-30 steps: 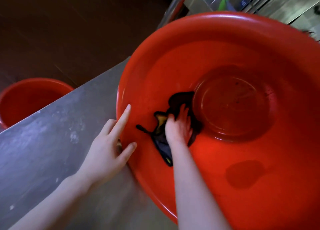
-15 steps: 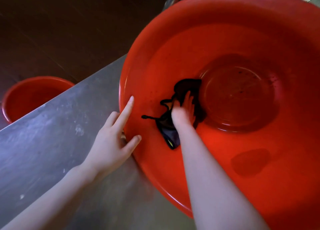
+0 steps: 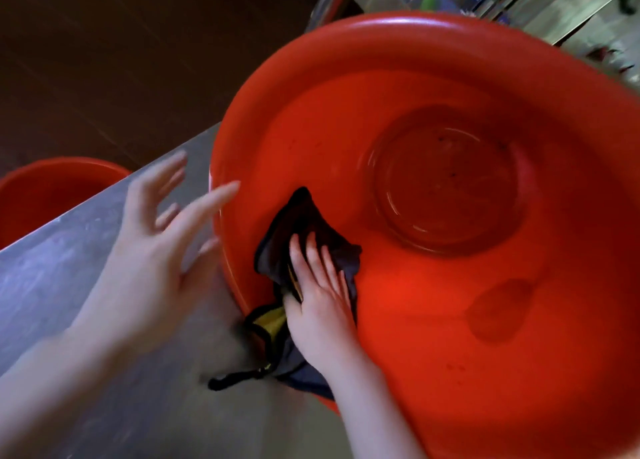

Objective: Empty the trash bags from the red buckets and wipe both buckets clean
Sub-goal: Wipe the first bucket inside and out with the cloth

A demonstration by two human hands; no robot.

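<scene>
Shows the large red bucket on the steel counter, mouth toward the camera, with no trash bag inside.

Note the right hand at 8 o'clock of the interior, fingers straight, palm pressing the dark cloth flat against the inner wall: pressing, not clutching. Compare with a second ago: then deeper in, at the edge of the round base; now drawn back toward the rim, with the cloth's lower part and its black cord spilling over the rim onto the counter at 7 o'clock.

Note also the left hand at 9 o'clock, outside the bucket. Seen a moment ago steadying the outer wall with one finger extended; now lifted, fingers spread and empty, blurred by motion, perhaps off the rim altogether, though impossible to tell.

Read as the end of one wiping stroke up the near wall, probably ahead of a fresh hold or a turn of the bucket to reach an unwiped sector. Expect some sliding of the unsteadied bucket under further pressure.

Observe dark specks on the base and a darker patch at 4 o'clock of the interior; hence a judgement of wiping unfinished.

Find the second red bucket beyond the counter edge at 9 o'clock of the frame, with no bag in its visible part.
</scene>
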